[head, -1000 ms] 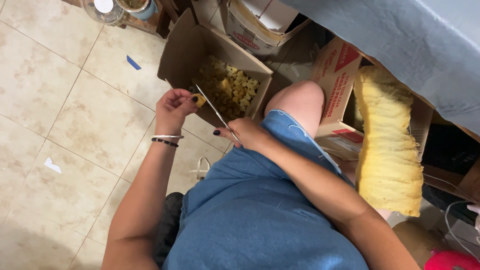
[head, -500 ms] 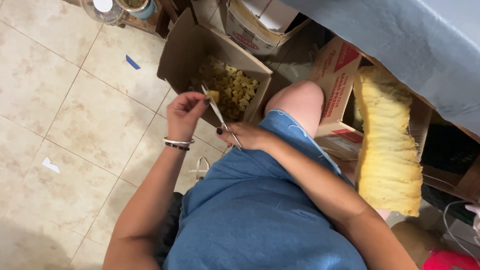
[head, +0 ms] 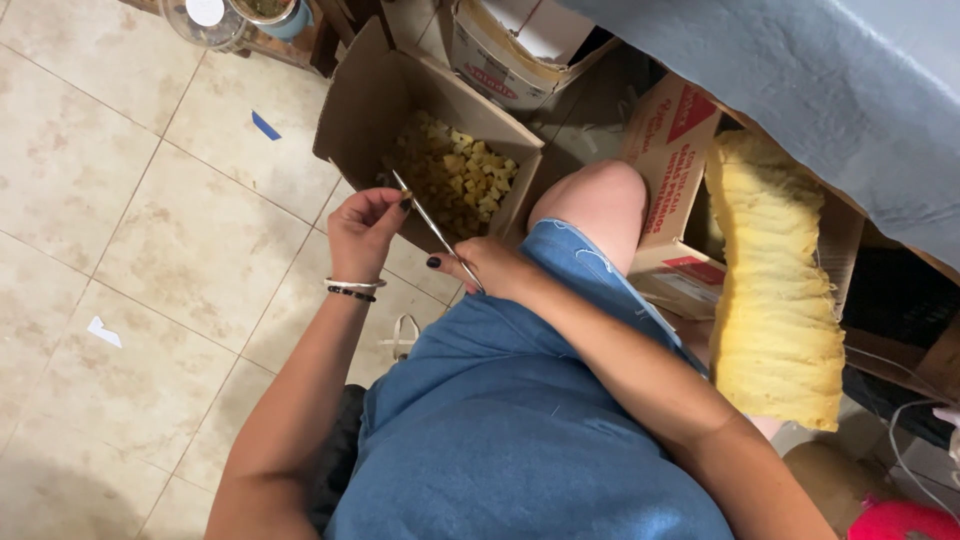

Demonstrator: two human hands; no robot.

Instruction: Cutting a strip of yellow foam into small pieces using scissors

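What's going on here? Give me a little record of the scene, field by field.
Left hand: left hand pinches a small yellow piece at its fingertips
Right hand: right hand grips scissors, blades pointing up toward the piece
Below the hands: open cardboard box holding small yellow foam pieces
To the right: long yellow foam block standing by another cardboard box
Floor: beige tiles
Clothing: blue denim over the lap
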